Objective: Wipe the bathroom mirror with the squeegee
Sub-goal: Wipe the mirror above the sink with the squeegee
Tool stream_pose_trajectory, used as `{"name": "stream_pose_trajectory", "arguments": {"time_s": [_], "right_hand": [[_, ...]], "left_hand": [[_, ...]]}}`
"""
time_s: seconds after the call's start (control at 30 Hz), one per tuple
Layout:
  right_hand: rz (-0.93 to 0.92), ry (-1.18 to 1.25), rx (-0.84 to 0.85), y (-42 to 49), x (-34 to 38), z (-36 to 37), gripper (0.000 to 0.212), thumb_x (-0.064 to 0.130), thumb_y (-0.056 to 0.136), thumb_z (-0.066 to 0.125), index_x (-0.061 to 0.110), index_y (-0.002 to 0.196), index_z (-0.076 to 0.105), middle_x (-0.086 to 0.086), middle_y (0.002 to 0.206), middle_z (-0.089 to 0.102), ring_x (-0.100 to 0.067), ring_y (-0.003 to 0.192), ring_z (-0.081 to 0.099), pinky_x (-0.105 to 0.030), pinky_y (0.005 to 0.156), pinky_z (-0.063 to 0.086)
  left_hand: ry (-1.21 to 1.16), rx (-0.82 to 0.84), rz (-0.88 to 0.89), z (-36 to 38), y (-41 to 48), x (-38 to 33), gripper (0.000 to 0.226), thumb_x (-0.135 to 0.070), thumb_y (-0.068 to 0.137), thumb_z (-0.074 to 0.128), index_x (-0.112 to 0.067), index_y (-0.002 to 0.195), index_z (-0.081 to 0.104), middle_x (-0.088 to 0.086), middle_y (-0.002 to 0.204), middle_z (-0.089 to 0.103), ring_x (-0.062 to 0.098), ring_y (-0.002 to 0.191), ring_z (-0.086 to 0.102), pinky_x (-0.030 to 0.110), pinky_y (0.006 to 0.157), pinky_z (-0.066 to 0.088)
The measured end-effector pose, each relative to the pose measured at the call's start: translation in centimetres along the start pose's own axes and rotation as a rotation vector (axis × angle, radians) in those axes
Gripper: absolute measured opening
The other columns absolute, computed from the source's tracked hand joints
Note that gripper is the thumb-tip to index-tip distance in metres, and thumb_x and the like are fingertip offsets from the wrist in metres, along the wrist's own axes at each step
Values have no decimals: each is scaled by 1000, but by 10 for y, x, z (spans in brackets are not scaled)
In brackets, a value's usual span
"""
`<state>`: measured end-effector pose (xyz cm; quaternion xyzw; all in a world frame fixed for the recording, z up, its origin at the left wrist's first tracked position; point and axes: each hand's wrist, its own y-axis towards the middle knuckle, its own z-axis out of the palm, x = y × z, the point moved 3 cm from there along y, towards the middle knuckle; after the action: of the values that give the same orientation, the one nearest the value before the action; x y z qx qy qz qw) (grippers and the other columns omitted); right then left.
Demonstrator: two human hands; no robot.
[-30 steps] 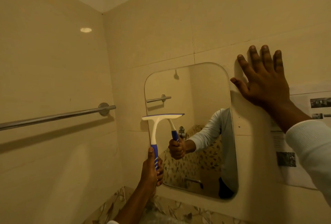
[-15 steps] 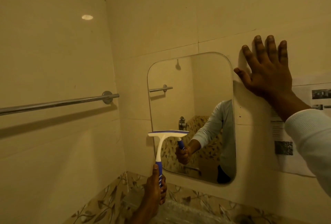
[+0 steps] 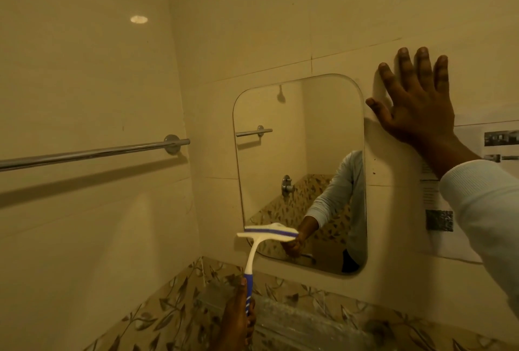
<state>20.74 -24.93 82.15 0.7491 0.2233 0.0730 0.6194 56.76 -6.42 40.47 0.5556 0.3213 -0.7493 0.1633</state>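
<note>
A rounded rectangular mirror hangs on the tiled wall ahead. My left hand grips the blue handle of a white squeegee, thumb along the handle. The squeegee's blade lies roughly level against the mirror's lower left corner. My right hand rests flat on the wall tile just right of the mirror's top corner, fingers spread and straight. The mirror reflects my sleeve and the hand with the squeegee.
A chrome towel bar runs along the left wall at mirror height. A paper notice is stuck to the wall right of the mirror, under my right forearm. Leaf-patterned tiles run below the mirror.
My left hand has drawn the squeegee straight down the mirror's left side, from mid-height to the bottom corner. My right hand has stayed flat on the wall.
</note>
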Motion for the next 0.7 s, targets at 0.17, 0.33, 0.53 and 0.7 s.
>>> {"name": "stream_pose_trajectory", "arguments": {"time_s": [0.17,0.33,0.53,0.7], "right_hand": [[-5,-15,-4,0,0,0,84,74,101,18,23,168,14,-14,176,3,-41,161,-1,-66,127,3],[-9,-19,-2,0,-1,2,84,75,101,17,24,168,12,-13,176,1,-40,162,-3,-66,127,3],[-12,-14,-4,0,-1,2,84,76,101,17,25,168,11,-12,176,1,-40,162,-2,-64,128,1],[-9,-12,-10,1,-1,2,84,75,101,18,25,168,11,-12,176,1,-39,162,-2,-65,128,2]], "left_hand": [[-21,-69,29,-7,-11,0,49,-39,105,48,-19,62,54,1,43,53,14,32,49,21,34,37],[-111,95,192,30,-74,-69,67,-83,79,45,-18,68,54,-1,53,43,14,38,33,21,43,27],[21,212,562,101,-126,-216,63,-82,87,41,-22,68,51,-3,53,42,12,40,30,22,42,26],[-20,257,631,131,-130,-278,64,-84,85,44,-23,68,53,-5,52,44,11,40,32,22,39,28]]}}
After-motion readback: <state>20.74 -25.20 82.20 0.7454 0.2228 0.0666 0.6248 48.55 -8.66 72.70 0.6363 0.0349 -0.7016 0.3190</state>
